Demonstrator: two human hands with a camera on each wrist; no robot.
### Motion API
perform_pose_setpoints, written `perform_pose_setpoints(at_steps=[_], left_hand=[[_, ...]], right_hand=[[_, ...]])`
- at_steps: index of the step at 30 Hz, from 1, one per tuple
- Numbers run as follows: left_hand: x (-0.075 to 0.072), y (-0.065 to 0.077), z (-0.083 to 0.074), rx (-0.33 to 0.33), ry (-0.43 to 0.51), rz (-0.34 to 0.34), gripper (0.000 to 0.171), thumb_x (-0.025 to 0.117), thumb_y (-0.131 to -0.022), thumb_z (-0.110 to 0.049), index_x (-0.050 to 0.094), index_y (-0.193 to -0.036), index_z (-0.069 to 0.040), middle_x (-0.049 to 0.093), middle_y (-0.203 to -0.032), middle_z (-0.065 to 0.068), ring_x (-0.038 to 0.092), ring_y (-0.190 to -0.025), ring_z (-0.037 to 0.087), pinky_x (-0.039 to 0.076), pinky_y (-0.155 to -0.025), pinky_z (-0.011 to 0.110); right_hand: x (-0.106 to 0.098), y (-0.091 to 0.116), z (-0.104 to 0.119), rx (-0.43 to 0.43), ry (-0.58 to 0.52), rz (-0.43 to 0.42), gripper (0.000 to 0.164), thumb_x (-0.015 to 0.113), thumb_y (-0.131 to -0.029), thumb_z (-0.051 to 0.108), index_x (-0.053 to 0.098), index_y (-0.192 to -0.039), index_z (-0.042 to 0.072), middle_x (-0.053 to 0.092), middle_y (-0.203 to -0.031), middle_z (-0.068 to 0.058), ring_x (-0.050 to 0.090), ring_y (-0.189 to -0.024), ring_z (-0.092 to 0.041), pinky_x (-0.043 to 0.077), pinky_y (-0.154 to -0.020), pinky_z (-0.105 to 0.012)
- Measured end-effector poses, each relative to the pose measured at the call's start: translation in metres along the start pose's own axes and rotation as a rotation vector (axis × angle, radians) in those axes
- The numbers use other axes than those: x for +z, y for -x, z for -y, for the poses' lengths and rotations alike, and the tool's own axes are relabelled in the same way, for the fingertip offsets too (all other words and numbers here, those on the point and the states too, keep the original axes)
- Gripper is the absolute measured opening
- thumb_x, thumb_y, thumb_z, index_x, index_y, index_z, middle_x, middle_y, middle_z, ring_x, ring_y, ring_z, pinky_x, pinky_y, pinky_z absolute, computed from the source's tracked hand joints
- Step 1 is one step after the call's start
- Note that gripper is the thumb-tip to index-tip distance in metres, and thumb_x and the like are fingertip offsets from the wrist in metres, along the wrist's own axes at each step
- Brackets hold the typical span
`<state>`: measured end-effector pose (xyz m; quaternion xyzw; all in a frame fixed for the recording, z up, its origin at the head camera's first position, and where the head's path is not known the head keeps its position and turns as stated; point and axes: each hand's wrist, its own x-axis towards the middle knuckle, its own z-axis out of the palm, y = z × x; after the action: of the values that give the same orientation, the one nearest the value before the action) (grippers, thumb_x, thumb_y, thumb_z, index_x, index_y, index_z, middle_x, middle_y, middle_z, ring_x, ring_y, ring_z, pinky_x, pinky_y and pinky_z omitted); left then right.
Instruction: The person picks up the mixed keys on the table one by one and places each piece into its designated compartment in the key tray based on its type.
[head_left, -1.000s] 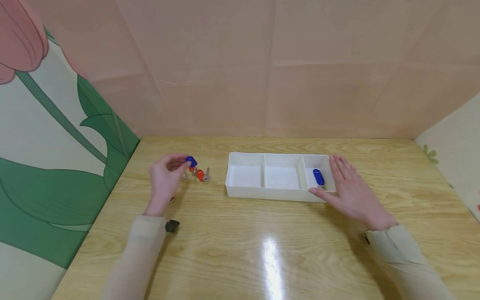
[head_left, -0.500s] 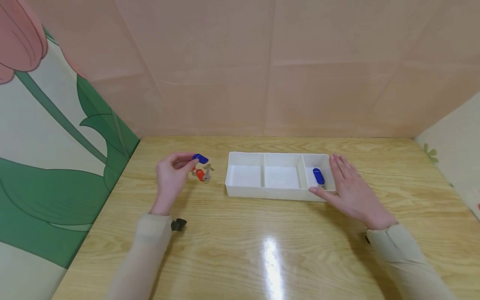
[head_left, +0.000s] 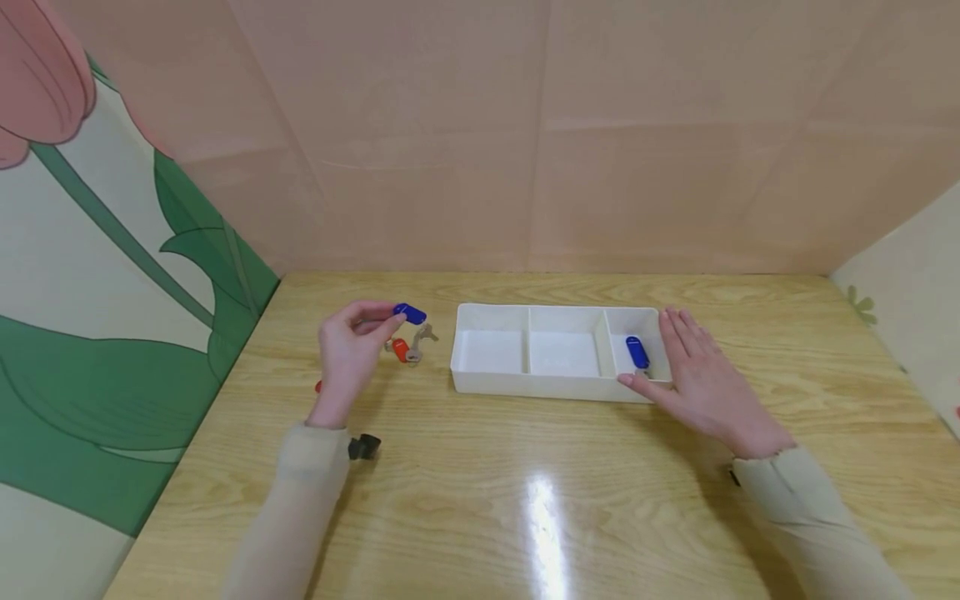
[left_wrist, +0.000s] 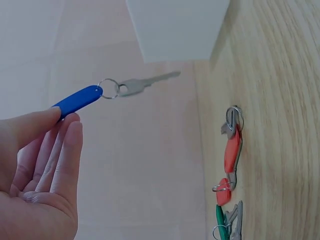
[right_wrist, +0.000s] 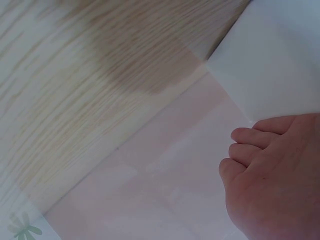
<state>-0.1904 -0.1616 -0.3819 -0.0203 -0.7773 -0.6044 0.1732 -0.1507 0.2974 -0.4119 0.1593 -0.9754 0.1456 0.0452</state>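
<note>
My left hand (head_left: 348,346) pinches a blue key tag (left_wrist: 80,101) between thumb and fingers, above the table left of the white tray (head_left: 491,384). From the tag's ring hangs a silver key (left_wrist: 137,86). My right hand (head_left: 705,387) rests against the tray's right end, fingers straight along that side and thumb over the front rim. Another blue key tag (head_left: 637,352) lies in the right compartment; its key is mostly hidden. Below my left hand, red key tags (left_wrist: 231,152) with keys lie on the table, beside a green key tag (left_wrist: 221,222).
The tray has three compartments; nothing shows in the left and middle ones. A pink wall sheet (head_left: 420,208) stands behind the wooden table (head_left: 465,483). A bit of red (head_left: 318,387) shows at the left wrist.
My left hand has moved right and slightly up with the blue key tag, its key now showing. My right hand and the tray have stayed put.
</note>
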Motion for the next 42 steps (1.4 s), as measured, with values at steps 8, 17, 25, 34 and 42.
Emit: perform_pose_setpoints(at_steps=[8,17,25,34,42], left_hand=[[0.003,0.003,-0.006,0.021,0.034,0.004,0.017,0.082,-0.087,-0.006,0.075,-0.102,-0.001,0.074,-0.100,0.010,0.073,-0.087,0.022,0.060,-0.076,0.028],[0.007,0.004,-0.012,0.028,0.026,0.012,0.017,0.082,-0.088,-0.007,0.075,-0.102,-0.002,0.073,-0.101,0.009,0.073,-0.088,0.022,0.060,-0.075,0.028],[0.010,0.006,-0.017,0.041,0.060,0.015,0.017,0.083,-0.086,-0.007,0.075,-0.101,-0.001,0.074,-0.099,0.009,0.073,-0.087,0.022,0.060,-0.074,0.029],[0.013,0.009,-0.023,0.041,0.092,0.012,0.018,0.084,-0.085,-0.008,0.076,-0.099,0.000,0.074,-0.098,0.011,0.073,-0.085,0.020,0.060,-0.076,0.027],[0.014,0.011,-0.029,0.070,0.100,0.021,0.017,0.084,-0.086,-0.008,0.076,-0.099,0.000,0.075,-0.097,0.010,0.073,-0.084,0.019,0.060,-0.074,0.028]], right_hand=[[0.000,0.000,0.000,0.008,-0.002,0.009,0.108,0.059,-0.095,0.064,0.005,-0.160,-0.004,0.007,-0.165,-0.028,0.001,-0.153,-0.039,0.000,-0.122,-0.049],[0.000,0.001,0.000,0.008,0.002,0.016,0.109,0.058,-0.095,0.064,0.004,-0.160,-0.004,0.007,-0.165,-0.028,0.000,-0.153,-0.039,0.000,-0.122,-0.049],[0.000,0.001,0.000,0.008,-0.001,0.015,0.109,0.059,-0.095,0.064,0.004,-0.160,-0.004,0.007,-0.165,-0.028,-0.002,-0.153,-0.038,0.001,-0.122,-0.050],[0.000,0.001,0.001,0.011,-0.001,0.020,0.109,0.058,-0.095,0.064,0.003,-0.160,-0.004,0.005,-0.166,-0.027,-0.002,-0.153,-0.038,-0.001,-0.122,-0.050],[-0.001,0.001,0.001,0.014,-0.009,0.022,0.108,0.058,-0.095,0.064,0.002,-0.160,-0.003,0.004,-0.166,-0.026,-0.003,-0.153,-0.038,-0.001,-0.122,-0.050]])
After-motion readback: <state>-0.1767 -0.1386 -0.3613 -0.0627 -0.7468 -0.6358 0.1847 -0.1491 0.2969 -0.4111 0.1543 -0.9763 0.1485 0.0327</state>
